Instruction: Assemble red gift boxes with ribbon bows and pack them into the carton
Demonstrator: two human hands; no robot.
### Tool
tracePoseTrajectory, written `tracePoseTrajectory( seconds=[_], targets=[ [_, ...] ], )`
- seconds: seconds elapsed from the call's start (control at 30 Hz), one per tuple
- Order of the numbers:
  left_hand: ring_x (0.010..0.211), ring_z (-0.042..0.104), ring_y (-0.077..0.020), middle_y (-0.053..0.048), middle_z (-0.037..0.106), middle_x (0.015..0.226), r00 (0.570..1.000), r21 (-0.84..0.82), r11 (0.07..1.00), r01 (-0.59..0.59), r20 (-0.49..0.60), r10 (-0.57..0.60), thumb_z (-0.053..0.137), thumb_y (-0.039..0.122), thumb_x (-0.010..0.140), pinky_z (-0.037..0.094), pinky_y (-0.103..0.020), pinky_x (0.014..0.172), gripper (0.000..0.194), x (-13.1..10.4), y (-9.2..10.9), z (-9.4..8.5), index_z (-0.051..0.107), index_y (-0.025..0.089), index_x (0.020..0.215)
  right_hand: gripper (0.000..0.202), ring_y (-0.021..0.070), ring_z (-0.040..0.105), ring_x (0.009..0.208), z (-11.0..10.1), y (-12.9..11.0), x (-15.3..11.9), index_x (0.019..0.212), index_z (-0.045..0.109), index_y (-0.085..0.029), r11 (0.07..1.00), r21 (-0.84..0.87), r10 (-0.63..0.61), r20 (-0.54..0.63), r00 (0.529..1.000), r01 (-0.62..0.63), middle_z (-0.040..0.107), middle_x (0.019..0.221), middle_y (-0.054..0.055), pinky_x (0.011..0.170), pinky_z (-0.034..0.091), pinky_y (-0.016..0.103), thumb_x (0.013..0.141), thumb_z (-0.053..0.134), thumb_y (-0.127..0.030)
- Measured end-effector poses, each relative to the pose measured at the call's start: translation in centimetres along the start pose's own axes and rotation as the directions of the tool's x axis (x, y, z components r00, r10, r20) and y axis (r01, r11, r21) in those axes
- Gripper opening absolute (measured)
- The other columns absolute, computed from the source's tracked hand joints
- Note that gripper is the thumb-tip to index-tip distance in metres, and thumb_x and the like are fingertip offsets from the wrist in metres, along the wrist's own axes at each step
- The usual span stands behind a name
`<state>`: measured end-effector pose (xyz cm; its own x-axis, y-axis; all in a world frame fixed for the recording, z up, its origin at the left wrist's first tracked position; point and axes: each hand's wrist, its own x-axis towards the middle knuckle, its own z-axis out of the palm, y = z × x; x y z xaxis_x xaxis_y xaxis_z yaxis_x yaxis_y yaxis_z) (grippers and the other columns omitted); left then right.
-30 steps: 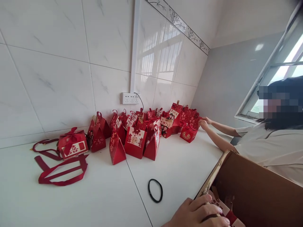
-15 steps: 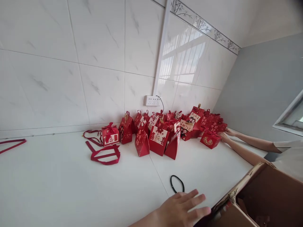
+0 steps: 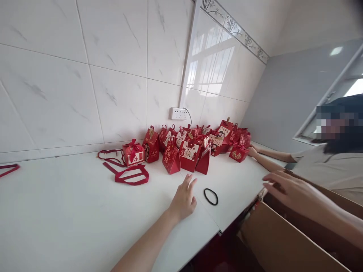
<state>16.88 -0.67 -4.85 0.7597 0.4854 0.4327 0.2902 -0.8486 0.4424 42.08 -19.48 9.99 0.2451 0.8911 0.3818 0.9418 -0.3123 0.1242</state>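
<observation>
Many red gift boxes with white labels and ribbon loops stand along the wall. My left hand (image 3: 183, 198) is open over the white table, just in front of a red triangular box (image 3: 171, 158) and a red box with a white label (image 3: 189, 155), apart from both. To its right lies a black ring (image 3: 211, 197). My right hand (image 3: 283, 186) reaches over a cardboard box (image 3: 286, 238), fingers apart and nothing in them. At the left, a small red box with a bow (image 3: 134, 153) stands behind a loose red ribbon (image 3: 132, 176).
Another person (image 3: 320, 162) stands at the right, with hands (image 3: 253, 151) beside a small red box (image 3: 238, 153) at the far end of the table (image 3: 70, 211). A power strip (image 3: 178, 113) is on the tiled wall. Another ribbon (image 3: 8, 170) lies at the left edge.
My left hand has moved up and left, closer to the red boxes. My right hand has come into view over the cardboard box. The view has shifted, showing more of the other person.
</observation>
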Motion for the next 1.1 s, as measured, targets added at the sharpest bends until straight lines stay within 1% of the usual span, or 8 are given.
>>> tracePoseTrajectory(
  seconds=[0.1, 0.2, 0.37, 0.43, 0.53, 0.63, 0.97, 1.1],
  targets=[
    [0.142, 0.012, -0.0297, -0.018, 0.025, 0.150, 1.000, 0.017, 1.000, 0.002, 0.029, -0.002, 0.040, 0.004, 0.077, 0.035, -0.050, 0.106, 0.061, -0.1, 0.1, 0.1, 0.028, 0.015, 0.136, 0.022, 0.0199, 0.066, 0.072, -1.4, -3.3, 0.3, 0.095, 0.059, -0.027, 0.997, 0.050, -0.070, 0.218, 0.973, 0.060, 0.064, 0.105, 0.006, 0.069, 0.052, 0.037, 0.090, 0.041, -0.037],
    [0.142, 0.014, -0.0286, -0.016, 0.027, 0.149, 0.999, 0.022, 1.000, -0.020, 0.043, 0.019, 0.040, 0.003, 0.076, 0.035, -0.048, 0.107, 0.060, -0.1, 0.1, 0.2, 0.032, 0.015, 0.135, 0.027, 0.0215, 0.066, 0.084, -1.0, -7.2, 1.3, 0.100, 0.059, -0.023, 0.988, 0.095, -0.148, 0.359, 0.922, 0.121, 0.064, 0.107, 0.008, 0.076, 0.050, 0.037, 0.090, 0.037, -0.035],
    [0.143, 0.014, -0.0275, -0.014, 0.027, 0.150, 0.998, 0.002, 0.999, 0.054, 0.031, -0.054, 0.040, 0.005, 0.077, 0.032, -0.048, 0.109, 0.060, 0.2, -0.4, 0.3, 0.033, 0.016, 0.135, 0.027, 0.0254, 0.063, 0.095, 3.3, -11.2, 2.4, 0.110, 0.060, -0.018, 0.958, 0.126, -0.284, 0.550, 0.785, 0.258, 0.062, 0.111, 0.011, 0.080, 0.049, 0.037, 0.088, 0.046, -0.026],
    [0.143, 0.014, -0.0273, -0.014, 0.028, 0.149, 0.998, -0.012, 0.998, 0.062, 0.032, -0.061, 0.041, 0.005, 0.077, 0.032, -0.048, 0.110, 0.060, 0.2, -0.5, 0.3, 0.034, 0.017, 0.135, 0.030, 0.0276, 0.061, 0.101, 5.4, -11.9, 2.7, 0.114, 0.059, -0.015, 0.953, 0.111, -0.293, 0.579, 0.761, 0.283, 0.059, 0.115, 0.014, 0.080, 0.049, 0.037, 0.087, 0.049, -0.024],
    [0.143, 0.014, -0.0273, -0.014, 0.030, 0.149, 0.997, -0.016, 0.998, 0.064, 0.042, -0.063, 0.041, 0.005, 0.077, 0.031, -0.048, 0.110, 0.060, 0.2, -0.5, 0.3, 0.034, 0.016, 0.136, 0.032, 0.0294, 0.059, 0.106, 7.8, -12.5, 3.1, 0.115, 0.057, -0.013, 0.958, 0.095, -0.273, 0.583, 0.765, 0.269, 0.058, 0.116, 0.017, 0.080, 0.049, 0.037, 0.085, 0.054, -0.022],
    [0.142, 0.016, -0.0273, -0.014, 0.031, 0.148, 0.996, -0.011, 0.997, 0.073, 0.056, -0.072, 0.040, 0.005, 0.077, 0.032, -0.048, 0.110, 0.060, 0.2, -0.4, 0.2, 0.034, 0.016, 0.136, 0.028, 0.0283, 0.059, 0.105, 9.0, -12.6, 3.3, 0.111, 0.059, -0.013, 0.963, 0.104, -0.262, 0.582, 0.770, 0.249, 0.061, 0.112, 0.016, 0.079, 0.048, 0.036, 0.085, 0.054, -0.021],
    [0.141, 0.022, -0.0266, -0.012, 0.036, 0.146, 0.998, -0.003, 0.999, 0.053, 0.031, -0.053, 0.040, 0.007, 0.077, 0.035, -0.047, 0.108, 0.058, 0.3, -0.8, 0.5, 0.038, 0.018, 0.134, 0.022, 0.0264, 0.058, 0.105, 10.3, -12.6, 2.9, 0.102, 0.062, -0.012, 0.969, 0.168, -0.243, 0.527, 0.814, 0.180, 0.063, 0.109, 0.016, 0.083, 0.046, 0.034, 0.086, 0.047, -0.016],
    [0.139, 0.027, -0.0264, -0.010, 0.039, 0.145, 0.999, 0.026, 0.999, 0.043, -0.015, -0.043, 0.039, 0.010, 0.078, 0.038, -0.046, 0.106, 0.057, 0.3, -1.8, 1.3, 0.041, 0.020, 0.134, 0.014, 0.0262, 0.059, 0.101, 10.3, -13.0, 3.2, 0.091, 0.064, -0.013, 0.966, 0.232, -0.221, 0.511, 0.831, 0.114, 0.066, 0.103, 0.013, 0.080, 0.046, 0.032, 0.079, 0.059, -0.018]
  ],
)
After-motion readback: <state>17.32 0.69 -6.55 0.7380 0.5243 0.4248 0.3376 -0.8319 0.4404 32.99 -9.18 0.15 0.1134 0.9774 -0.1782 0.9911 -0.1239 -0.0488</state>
